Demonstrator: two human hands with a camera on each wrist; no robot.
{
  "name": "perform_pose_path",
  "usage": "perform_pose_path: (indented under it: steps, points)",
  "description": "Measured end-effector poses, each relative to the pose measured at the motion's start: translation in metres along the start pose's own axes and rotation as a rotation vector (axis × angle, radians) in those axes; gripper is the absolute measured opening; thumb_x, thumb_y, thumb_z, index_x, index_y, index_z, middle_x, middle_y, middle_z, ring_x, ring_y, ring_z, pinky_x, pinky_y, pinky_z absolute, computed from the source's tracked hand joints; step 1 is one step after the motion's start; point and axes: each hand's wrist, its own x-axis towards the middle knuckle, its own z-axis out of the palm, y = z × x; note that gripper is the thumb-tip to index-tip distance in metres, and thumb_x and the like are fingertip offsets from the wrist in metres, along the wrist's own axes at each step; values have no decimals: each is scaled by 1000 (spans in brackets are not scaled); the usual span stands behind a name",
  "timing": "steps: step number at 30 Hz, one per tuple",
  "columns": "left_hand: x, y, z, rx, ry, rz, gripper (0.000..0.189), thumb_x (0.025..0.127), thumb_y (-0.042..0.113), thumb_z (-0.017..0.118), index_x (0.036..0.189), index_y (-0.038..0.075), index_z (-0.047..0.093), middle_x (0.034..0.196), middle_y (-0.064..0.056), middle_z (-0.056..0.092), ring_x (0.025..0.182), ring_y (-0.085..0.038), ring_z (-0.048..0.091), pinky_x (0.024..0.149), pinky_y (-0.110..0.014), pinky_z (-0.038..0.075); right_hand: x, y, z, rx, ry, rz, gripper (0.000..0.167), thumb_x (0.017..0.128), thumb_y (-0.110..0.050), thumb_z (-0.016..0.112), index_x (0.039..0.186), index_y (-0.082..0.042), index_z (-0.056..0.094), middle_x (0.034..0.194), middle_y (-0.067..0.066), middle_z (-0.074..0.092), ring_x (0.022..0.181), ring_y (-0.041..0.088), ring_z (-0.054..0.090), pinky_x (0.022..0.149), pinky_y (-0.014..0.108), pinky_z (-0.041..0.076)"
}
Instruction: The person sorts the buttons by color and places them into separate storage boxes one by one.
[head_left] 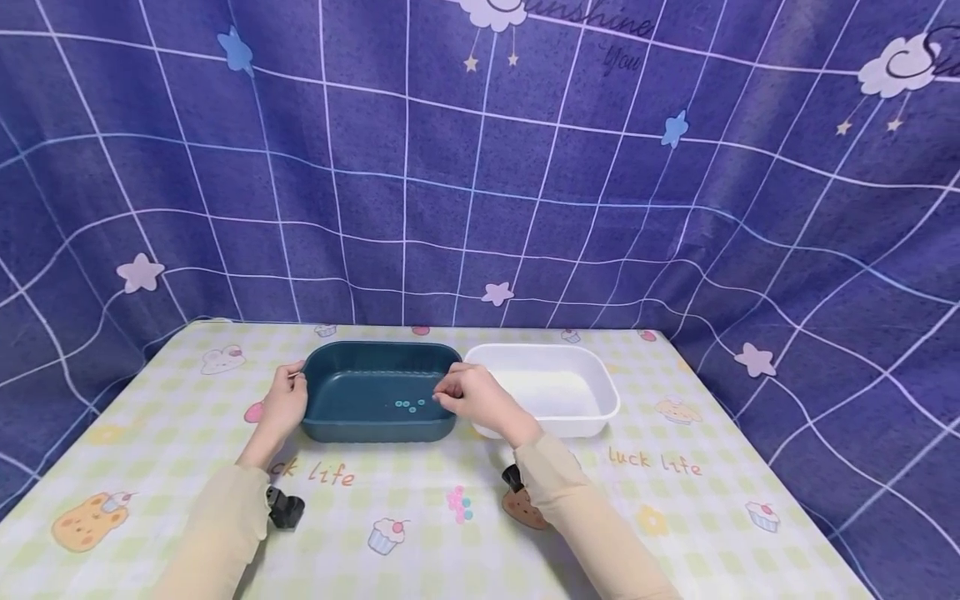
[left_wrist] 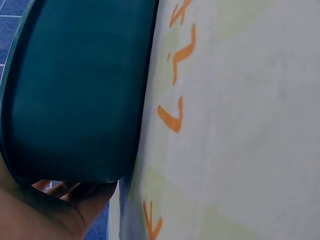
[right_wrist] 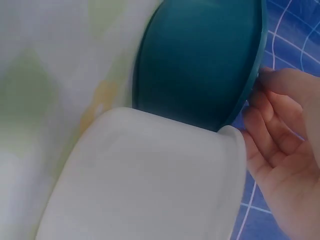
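Observation:
A dark teal tub (head_left: 378, 432) stands on the table, several small turquoise rings (head_left: 405, 405) lying on its floor towards the right. My left hand (head_left: 287, 402) grips the tub's left end at the rim; in the left wrist view its fingers (left_wrist: 97, 200) wrap around that end. Over the tub's right rim hangs my right hand (head_left: 472, 395), thumb and index finger drawn together at the tips. In the right wrist view the other fingers (right_wrist: 265, 127) curl beside the rims. I cannot tell whether anything small sits between those fingertips.
A white tub (head_left: 566, 427) stands directly right of the teal one, their ends side by side. The table (head_left: 300, 550) has a checked, printed cloth. Behind it hangs a blue curtain (head_left: 435, 208) with a grid pattern. A black wrist device (head_left: 285, 508) shows at the left sleeve.

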Motion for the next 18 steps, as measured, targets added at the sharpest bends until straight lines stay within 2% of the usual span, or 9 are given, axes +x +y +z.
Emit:
perform_pose_path:
  steps: [9, 18]
  points:
    - [2, -1, -1, 13, 1, 11, 49, 102, 23, 18, 144, -2, 21, 139, -33, 36, 127, -43, 37, 103, -53, 31, -18, -3, -3, -30, -8, -10, 11, 88, -16, 66, 87, -10, 75, 79, -3, 66, 71, 5, 53, 65, 12, 45]
    - [2, -1, -1, 7, 1, 2, 49, 102, 22, 19, 144, -2, 22, 140, -33, 35, 130, -44, 34, 105, -54, 28, -33, -10, -9, 11, -36, -12, 10, 87, -14, 67, 87, -9, 75, 80, -2, 65, 73, 8, 58, 68, 13, 47]
